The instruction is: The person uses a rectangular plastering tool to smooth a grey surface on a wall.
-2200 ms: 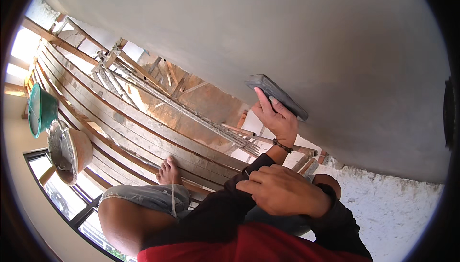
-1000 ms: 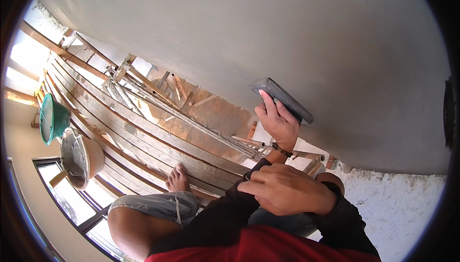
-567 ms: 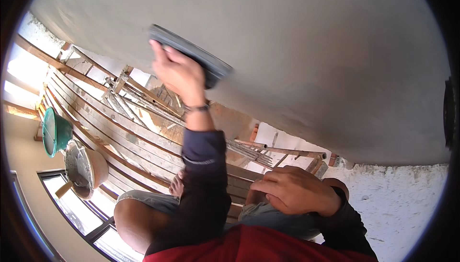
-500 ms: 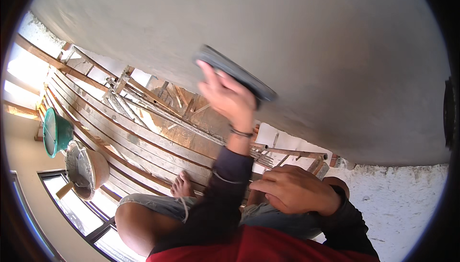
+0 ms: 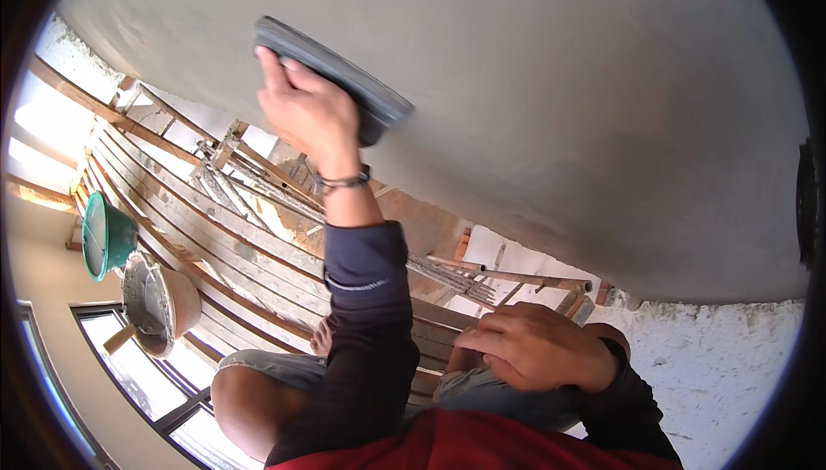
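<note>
While the left hand [image 5: 310,117] grips one dark grey float [image 5: 335,61] with its fingers bent around the back, the float lies against the grey wall [image 5: 559,126] in the upper left of the frame; whether its whole face touches cannot be told. The right hand [image 5: 538,345], lower right of centre, is loosely curled near the right knee [image 5: 609,333]; whether its fingers pinch anything, I cannot tell.

The left sleeve [image 5: 366,332], wearing its pale stitched line, crosses the slatted plank platform [image 5: 232,238] and partly hides one bare foot [image 5: 322,337] and the long poles behind. Two containers stand at the left: one green bucket [image 5: 114,233] and, just below it in the frame, one tan tub [image 5: 184,298] of wet grey mix [image 5: 148,294], with one wooden handle [image 5: 120,339] jutting out. One dark-framed window [image 5: 176,419] fills the lower left. Timber and poles cross the upper left, including one long beam [image 5: 112,112]; a rough white strip [image 5: 701,375] lies lower right.
</note>
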